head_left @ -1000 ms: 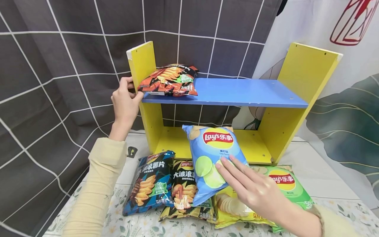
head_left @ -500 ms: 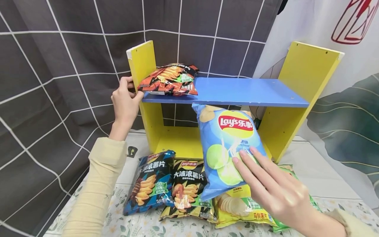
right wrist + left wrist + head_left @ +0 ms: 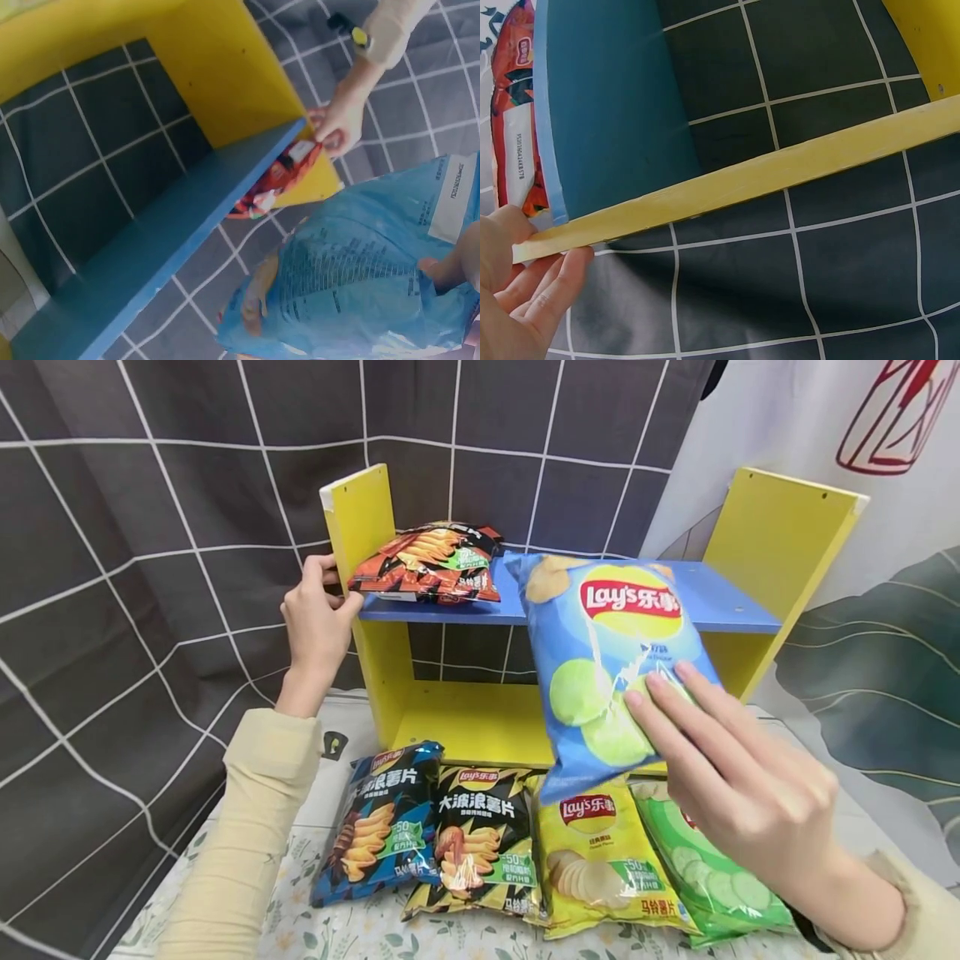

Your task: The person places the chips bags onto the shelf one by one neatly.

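My right hand holds a blue bag of lime chips, fingers across its printed front; the right wrist view shows the thumb pressed on its back. In the head view the bag is raised in front of the blue shelf board and overlaps it. With thumb and fingers on either side, my left hand grips the front edge of the shelf's yellow left side panel. Just beside that hand, a red and black chip bag lies at the left end of the blue board.
Along the table in front of the shelf lie a dark blue chip bag, a black one, a yellow one and a green one. A yellow right panel bounds the shelf. Dark checked cloth hangs behind and left.
My right hand has lifted the blue chip bag up and to the right, from over the bags on the table to the height of the blue board. My left hand has stayed in place.
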`<act>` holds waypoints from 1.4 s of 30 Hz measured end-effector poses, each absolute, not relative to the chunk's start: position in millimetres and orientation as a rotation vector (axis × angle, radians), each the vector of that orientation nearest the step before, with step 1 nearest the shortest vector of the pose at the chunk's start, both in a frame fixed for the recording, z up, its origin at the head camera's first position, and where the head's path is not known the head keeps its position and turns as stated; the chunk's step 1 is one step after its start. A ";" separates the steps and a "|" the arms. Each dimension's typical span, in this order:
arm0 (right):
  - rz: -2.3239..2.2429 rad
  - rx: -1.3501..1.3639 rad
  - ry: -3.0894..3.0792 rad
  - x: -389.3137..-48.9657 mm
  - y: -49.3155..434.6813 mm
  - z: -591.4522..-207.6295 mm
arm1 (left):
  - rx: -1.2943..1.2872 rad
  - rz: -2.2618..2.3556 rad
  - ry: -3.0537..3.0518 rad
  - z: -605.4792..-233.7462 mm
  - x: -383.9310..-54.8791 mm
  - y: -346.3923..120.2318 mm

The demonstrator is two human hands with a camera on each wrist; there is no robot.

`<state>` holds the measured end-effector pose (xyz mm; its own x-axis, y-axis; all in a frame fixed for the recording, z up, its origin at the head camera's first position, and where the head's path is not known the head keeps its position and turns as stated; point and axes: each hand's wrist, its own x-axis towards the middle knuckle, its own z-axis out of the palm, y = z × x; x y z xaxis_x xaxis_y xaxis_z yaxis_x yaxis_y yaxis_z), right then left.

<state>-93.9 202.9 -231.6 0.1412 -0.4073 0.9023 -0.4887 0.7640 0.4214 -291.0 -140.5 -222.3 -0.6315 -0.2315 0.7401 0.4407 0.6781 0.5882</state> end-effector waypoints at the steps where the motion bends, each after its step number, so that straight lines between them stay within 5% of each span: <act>1: 0.065 0.760 -1.472 -96.7 202.5 -229.0 | -0.165 -0.990 -2.028 -222.4 -291.2 -140.5; 42: -0.116 0.660 -1.844 -189.7 195.3 -182.4 | -0.174 -0.979 -2.024 -223.8 -293.3 -142.0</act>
